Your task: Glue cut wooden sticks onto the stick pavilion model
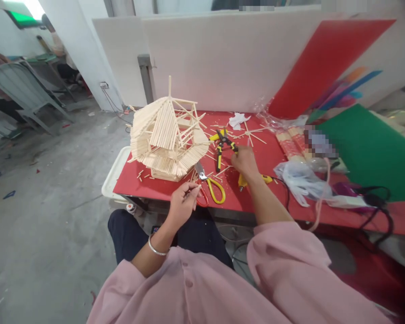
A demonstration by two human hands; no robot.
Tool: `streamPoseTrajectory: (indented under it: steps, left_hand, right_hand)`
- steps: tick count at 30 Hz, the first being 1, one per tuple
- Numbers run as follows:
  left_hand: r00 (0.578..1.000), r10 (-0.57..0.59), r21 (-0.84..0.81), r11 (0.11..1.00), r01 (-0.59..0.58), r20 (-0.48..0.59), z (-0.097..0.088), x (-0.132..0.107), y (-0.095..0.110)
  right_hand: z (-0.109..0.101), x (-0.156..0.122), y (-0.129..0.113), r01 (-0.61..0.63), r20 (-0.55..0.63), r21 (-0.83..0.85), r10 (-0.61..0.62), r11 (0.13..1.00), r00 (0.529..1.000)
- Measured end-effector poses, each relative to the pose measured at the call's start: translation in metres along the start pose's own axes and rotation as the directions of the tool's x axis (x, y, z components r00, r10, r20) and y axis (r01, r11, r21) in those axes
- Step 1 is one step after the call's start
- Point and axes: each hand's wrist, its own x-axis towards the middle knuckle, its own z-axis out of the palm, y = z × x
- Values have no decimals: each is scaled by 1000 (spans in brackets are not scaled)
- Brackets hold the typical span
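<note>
Head view shows a person who sits at a red table (265, 155). On the left part of it stands a small house (164, 123) made of thin wooden sticks; some parts of its roof on the right are open. The left hand (183, 203) is at the near edge, close to the scissors (202, 177), and its fingers are narrow together; I cannot tell if a small piece is between them. The right hand (245, 161) reaches over the table, just beside the pliers (219, 155), which lie with handles spread. Its fingertips are hidden from me, so I cannot tell what it holds. Under the right forearm lies a yellow glue gun (242, 182). Loose sticks (253, 136) and a crumpled white paper (238, 120) are on the far side. Farther right I see a plastic bag (292, 176) and a green board (364, 144).
</note>
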Motion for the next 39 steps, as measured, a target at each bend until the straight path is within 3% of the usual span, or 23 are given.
streamPoseTrajectory:
  steps: [4, 8, 9, 11, 13, 18, 20, 23, 27, 35, 39]
  left_hand:
    - [999, 7, -28, 1000, -6, 35, 13, 5, 6]
    - [996, 52, -39, 998, -49, 66, 27, 13, 23]
    - [995, 72, -31, 997, -70, 73, 30, 14, 29]
    - [990, 113, -4, 994, -113, 79, 34, 15, 39]
    - [988, 139, 18, 990, -141, 74, 36, 14, 46]
    - [991, 88, 44, 995, -93, 100, 32, 4, 55]
    - [991, 77, 60, 995, -84, 106, 28, 2, 60]
    - [986, 122, 119, 983, -136, 117, 22, 2, 69]
    - [969, 187, 274, 935, -227, 165, 15, 5, 76]
    - [919, 311, 478, 787, -391, 241, 5, 7, 79]
    - [887, 315, 571, 681, -459, 337, -1, -9, 90]
  right_hand:
    - [-14, -35, 16, -95, -75, 226, 114, 969, 991]
    - [-25, -81, 7, -67, 17, 481, 67, 874, 998]
    - [-27, -93, 1, -58, 69, 573, 23, 818, 997]
    - [-30, -116, -12, -102, 192, 792, -87, 602, 977]
    - [-31, -136, -23, -161, 259, 885, -173, 438, 950]
    - [-32, -169, -32, -237, 322, 936, -357, 261, 877]
    - [-36, -177, -30, -194, 295, 940, -381, 281, 876]
    - [-44, -184, -26, -81, 245, 917, -392, 390, 887]
    - [-51, -189, -30, -25, 283, 851, -416, 525, 864]
    - [-51, -189, -44, 37, 251, 839, -447, 543, 859]
    - [-46, -213, -47, 50, 225, 866, -477, 498, 849]
